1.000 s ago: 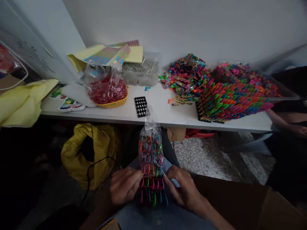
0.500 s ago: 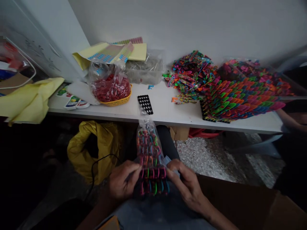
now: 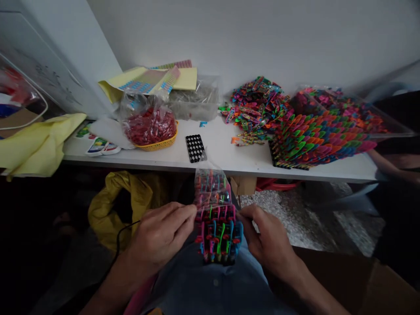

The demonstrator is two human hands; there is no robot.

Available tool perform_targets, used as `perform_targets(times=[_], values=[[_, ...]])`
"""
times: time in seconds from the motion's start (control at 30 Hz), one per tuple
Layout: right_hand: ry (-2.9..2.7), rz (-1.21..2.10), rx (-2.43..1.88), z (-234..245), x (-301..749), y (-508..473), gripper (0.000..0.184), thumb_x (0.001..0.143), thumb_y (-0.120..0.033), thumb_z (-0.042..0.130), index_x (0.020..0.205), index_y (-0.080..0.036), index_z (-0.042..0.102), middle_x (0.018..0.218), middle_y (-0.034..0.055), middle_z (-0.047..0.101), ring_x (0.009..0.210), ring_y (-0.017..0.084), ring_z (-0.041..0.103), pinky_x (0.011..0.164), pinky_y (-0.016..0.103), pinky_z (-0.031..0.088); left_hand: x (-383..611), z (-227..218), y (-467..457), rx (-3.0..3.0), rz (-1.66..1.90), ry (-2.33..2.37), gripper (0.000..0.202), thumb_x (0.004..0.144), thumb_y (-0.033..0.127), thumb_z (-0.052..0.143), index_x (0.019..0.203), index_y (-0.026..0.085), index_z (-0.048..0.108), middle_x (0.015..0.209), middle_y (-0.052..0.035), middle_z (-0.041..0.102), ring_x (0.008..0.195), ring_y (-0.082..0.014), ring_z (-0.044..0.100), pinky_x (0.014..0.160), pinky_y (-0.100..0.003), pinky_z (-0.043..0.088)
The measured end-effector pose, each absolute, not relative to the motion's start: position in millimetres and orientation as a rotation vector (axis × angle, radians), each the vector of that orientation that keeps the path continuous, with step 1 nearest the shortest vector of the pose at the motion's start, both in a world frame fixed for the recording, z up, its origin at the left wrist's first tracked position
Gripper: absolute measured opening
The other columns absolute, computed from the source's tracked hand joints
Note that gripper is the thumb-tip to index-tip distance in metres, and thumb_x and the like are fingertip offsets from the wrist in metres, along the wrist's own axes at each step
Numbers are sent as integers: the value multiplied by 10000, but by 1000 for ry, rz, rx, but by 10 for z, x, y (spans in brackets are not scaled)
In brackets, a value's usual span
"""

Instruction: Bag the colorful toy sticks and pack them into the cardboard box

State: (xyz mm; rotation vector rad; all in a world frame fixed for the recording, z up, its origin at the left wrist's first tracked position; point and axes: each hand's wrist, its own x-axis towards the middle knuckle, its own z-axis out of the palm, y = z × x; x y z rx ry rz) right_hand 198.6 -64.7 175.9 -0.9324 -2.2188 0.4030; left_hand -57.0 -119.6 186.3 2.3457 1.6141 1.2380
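A block of small colourful plastic toys (image 3: 219, 238) stands in rows in front of my body. Its far part sits inside a clear plastic bag (image 3: 211, 189), while the near rows are uncovered. My left hand (image 3: 164, 229) pinches the bag's edge on the left side of the block. On the other side, my right hand (image 3: 267, 234) is closed, thumb against the fingers, at the bag's right edge. A black tray with holes (image 3: 195, 148) lies on the table beyond the bag.
On the white table (image 3: 226, 153) are a yellow basket (image 3: 160, 143) of red bagged pieces, a clear box (image 3: 193, 109) and a pile of toy skateboards (image 3: 259, 103). At right, a standing block of colourful toys (image 3: 324, 140) is near another person's arm (image 3: 390, 166). A yellow sack (image 3: 111, 218) sits below.
The bag's edge has slid away from me, so more of the near toy rows show. Both hands have moved slightly up with it, and the block appears more upright.
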Motion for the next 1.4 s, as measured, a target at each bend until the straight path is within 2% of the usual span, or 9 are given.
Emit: perform_targets(times=[0.17, 0.33, 0.43, 0.63, 0.77, 0.9, 1.07, 1.3, 1.4], values=[[-2227, 410, -981, 1811, 1973, -606, 52, 1008, -230, 511, 957, -225, 523, 730, -2, 630, 585, 141, 586, 552, 265, 409, -499, 1925, -1103, 2138, 1301, 1596, 114, 943, 165, 600, 975, 205, 702, 782, 30, 696, 666, -76, 647, 662, -172, 489], [-2132, 561, -1083, 1609, 1923, -567, 84, 1016, -256, 488, 952, -218, 526, 700, -10, 612, 572, 136, 570, 541, 254, 407, -423, 1613, -1056, 1888, 1298, 1536, 122, 961, 180, 573, 972, 188, 694, 822, 1, 702, 684, -92, 637, 656, -185, 495], [-2167, 516, -1125, 1433, 1882, -506, 83, 1004, -241, 482, 962, -209, 546, 735, 7, 647, 622, 156, 630, 572, 256, 441, -405, 1421, -1030, 1951, 1273, 1568, 126, 962, 164, 565, 1002, 182, 683, 838, -13, 699, 711, -101, 642, 689, -201, 495], [-2270, 358, -1089, 1215, 1840, -267, 251, 1003, -216, 483, 1228, -200, 593, 862, 55, 730, 736, 185, 696, 673, 282, 519, -419, 1323, -954, 2010, 1277, 1546, 141, 934, 144, 596, 1008, 196, 704, 856, -7, 725, 737, -104, 673, 718, -202, 512], [-2277, 244, -1065, 1156, 1823, -158, 157, 998, -205, 530, 1082, -203, 663, 848, 41, 724, 733, 160, 689, 679, 255, 504, -430, 1354, -909, 1948, 1280, 1583, 121, 899, 132, 618, 937, 192, 715, 798, 17, 724, 660, -85, 657, 646, -179, 499], [-2102, 290, -1013, 1197, 1738, -217, 138, 1006, -208, 528, 1081, -198, 643, 842, 39, 713, 700, 149, 664, 667, 258, 504, -455, 1383, -862, 1872, 1234, 1673, 94, 884, 142, 625, 891, 189, 706, 734, 34, 702, 600, -76, 632, 575, -164, 479], [-1987, 490, -1004, 1302, 1672, -275, 138, 1016, -213, 483, 1017, -218, 621, 766, 2, 645, 664, 135, 614, 633, 250, 488, -485, 1413, -834, 2040, 1315, 1678, 134, 902, 151, 615, 998, 183, 704, 862, 6, 751, 699, -92, 690, 696, -178, 535], [-2199, 206, -903, 1331, 1708, -63, 148, 1019, -219, 500, 1119, -207, 609, 816, 26, 680, 703, 148, 640, 645, 263, 481, -566, 1497, -680, 2188, 1217, 1776, 231, 907, 138, 585, 1101, 190, 698, 970, -3, 764, 787, -113, 717, 767, -199, 554], [-2253, 126, -853, 1359, 1728, 12, 165, 1019, -216, 502, 1141, -199, 612, 817, 31, 684, 714, 153, 645, 669, 268, 488, -596, 1522, -631, 2393, 1140, 1857, 234, 896, 124, 564, 1067, 172, 716, 884, -18, 765, 743, -138, 714, 741, -236, 560]])
